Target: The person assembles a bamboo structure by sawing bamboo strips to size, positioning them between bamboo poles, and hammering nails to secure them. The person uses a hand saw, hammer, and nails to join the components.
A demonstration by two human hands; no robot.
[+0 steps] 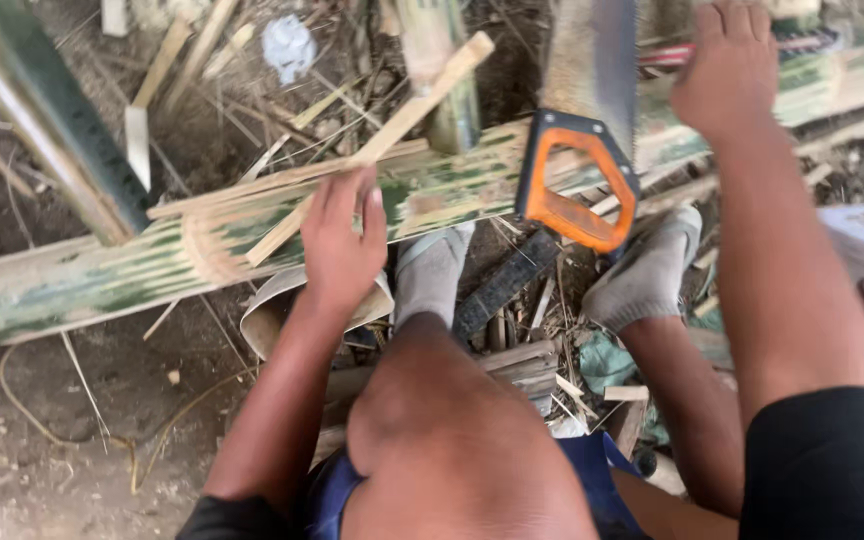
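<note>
Two hands rest on a green bamboo pole [182, 255] lying across the dirt ground [72, 470]: the left hand [340, 240] presses flat with loose fingers, the right hand [727, 65] lies spread farther along. Between them, a saw [582, 150] leans ungripped against the pole, above grey-socked feet [432, 275].

Left hand [340, 245] flat, fingers spread; right hand [729, 65] outstretched, palm down.

Saw blade [592, 55] top edge-cropped, blurred
</note>
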